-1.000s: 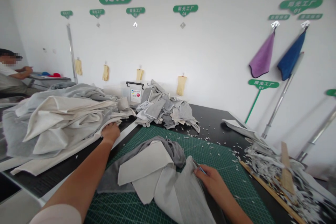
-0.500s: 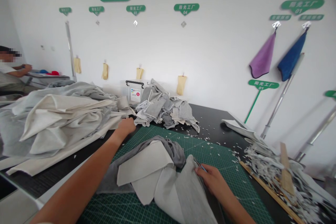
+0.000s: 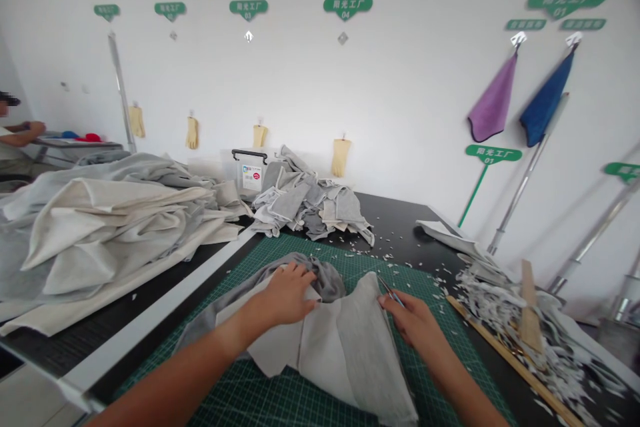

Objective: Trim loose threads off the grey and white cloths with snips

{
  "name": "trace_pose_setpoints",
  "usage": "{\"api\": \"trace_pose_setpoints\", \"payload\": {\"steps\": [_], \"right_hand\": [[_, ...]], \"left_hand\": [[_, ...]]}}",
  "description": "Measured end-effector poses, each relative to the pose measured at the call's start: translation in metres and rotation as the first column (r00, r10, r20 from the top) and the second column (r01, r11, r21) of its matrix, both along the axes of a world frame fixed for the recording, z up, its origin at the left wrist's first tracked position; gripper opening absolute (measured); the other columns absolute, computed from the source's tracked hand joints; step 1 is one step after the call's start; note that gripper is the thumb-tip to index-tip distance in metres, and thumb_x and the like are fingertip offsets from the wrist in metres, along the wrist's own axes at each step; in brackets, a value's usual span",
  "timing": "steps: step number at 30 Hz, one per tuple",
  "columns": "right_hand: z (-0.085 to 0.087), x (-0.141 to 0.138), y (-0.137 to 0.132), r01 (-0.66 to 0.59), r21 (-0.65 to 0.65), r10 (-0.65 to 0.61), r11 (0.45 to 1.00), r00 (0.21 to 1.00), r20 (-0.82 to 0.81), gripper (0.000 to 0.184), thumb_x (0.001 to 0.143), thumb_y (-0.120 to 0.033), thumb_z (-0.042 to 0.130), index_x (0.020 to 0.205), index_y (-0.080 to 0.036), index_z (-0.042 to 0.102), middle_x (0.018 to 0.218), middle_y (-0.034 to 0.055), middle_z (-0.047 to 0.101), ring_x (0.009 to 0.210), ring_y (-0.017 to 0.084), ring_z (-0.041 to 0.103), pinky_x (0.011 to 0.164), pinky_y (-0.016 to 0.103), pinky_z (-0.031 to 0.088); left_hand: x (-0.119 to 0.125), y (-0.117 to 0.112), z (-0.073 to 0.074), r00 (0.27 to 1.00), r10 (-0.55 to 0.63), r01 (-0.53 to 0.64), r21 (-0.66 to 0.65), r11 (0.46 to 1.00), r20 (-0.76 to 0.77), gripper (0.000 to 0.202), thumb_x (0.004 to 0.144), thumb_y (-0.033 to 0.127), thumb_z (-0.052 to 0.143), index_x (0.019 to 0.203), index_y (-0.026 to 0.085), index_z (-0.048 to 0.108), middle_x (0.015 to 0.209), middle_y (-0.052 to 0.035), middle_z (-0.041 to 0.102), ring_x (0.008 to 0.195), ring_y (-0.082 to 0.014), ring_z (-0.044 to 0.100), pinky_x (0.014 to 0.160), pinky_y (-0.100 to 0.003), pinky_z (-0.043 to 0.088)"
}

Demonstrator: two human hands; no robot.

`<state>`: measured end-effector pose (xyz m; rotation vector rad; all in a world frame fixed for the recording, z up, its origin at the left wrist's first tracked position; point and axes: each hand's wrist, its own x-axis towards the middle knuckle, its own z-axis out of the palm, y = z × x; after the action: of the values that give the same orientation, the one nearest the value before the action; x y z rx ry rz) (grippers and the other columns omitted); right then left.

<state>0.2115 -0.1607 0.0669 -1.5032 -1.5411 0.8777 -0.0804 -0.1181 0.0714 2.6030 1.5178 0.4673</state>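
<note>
My left hand lies palm down with fingers apart on a folded pale grey cloth. Close above its fingers bunches a darker grey cloth. My right hand is closed around a pair of small scissors, their thin blades pointing up and left. The blade tips are by the edge of a light grey cloth piece that drapes toward me. Much of the scissors' handle is hidden in the fingers. All these cloths rest on a green cutting mat.
A big heap of pale fabric covers the table's left. Smaller cloth pieces are piled at the back beside a clear plastic box. Scraps and a wooden strip lie right. A person sits far left.
My left hand has come back from the far edge of the mat near the piles and now rests on the cloth. My right hand still holds the scissors by the cloth edge.
</note>
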Motion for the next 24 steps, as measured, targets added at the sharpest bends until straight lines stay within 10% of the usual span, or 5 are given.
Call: {"api": "trace_pose_setpoints", "payload": {"steps": [8, 16, 24], "right_hand": [[-0.004, -0.001, 0.001, -0.001, 0.026, -0.001, 1.000, 0.997, 0.071, 0.035, 0.087, -0.049, 0.053, 0.068, -0.020, 0.047, 0.054, -0.0066, 0.032, 0.050, 0.010, 0.031, 0.049, 0.024, 0.022], [-0.003, 0.009, 0.003, 0.072, 0.070, -0.077, 0.995, 0.995, 0.069, 0.035, 0.089, -0.051, 0.051, 0.073, -0.020, 0.054, 0.053, -0.0066, 0.032, 0.049, 0.011, 0.032, 0.048, 0.025, 0.023], [-0.011, 0.013, 0.010, 0.026, 0.035, -0.034, 0.999, 0.974, 0.226, 0.039, 0.087, -0.051, 0.051, 0.066, -0.018, 0.057, 0.054, -0.0042, 0.040, 0.053, 0.013, 0.040, 0.052, 0.025, 0.025]], "left_hand": [[-0.033, 0.049, -0.032, 0.936, 0.341, -0.330, 0.116, 0.937, -0.088, 0.052, 0.095, 0.052, 0.045, 0.139, 0.026, 0.054, 0.148, -0.0185, 0.045, 0.137, -0.0412, 0.033, 0.107, -0.069, 0.018], [-0.067, 0.066, -0.032, 0.820, 0.568, -0.546, 0.198, 0.814, -0.073, 0.045, 0.095, 0.043, 0.048, 0.129, 0.017, 0.061, 0.139, -0.0237, 0.049, 0.130, -0.0447, 0.034, 0.103, -0.073, 0.019], [0.002, 0.037, -0.022, 0.968, 0.190, -0.210, 0.112, 0.971, 0.166, 0.036, 0.095, 0.045, 0.047, 0.123, 0.025, 0.060, 0.118, -0.0107, 0.062, 0.114, -0.0301, 0.051, 0.099, -0.044, 0.037]]}}
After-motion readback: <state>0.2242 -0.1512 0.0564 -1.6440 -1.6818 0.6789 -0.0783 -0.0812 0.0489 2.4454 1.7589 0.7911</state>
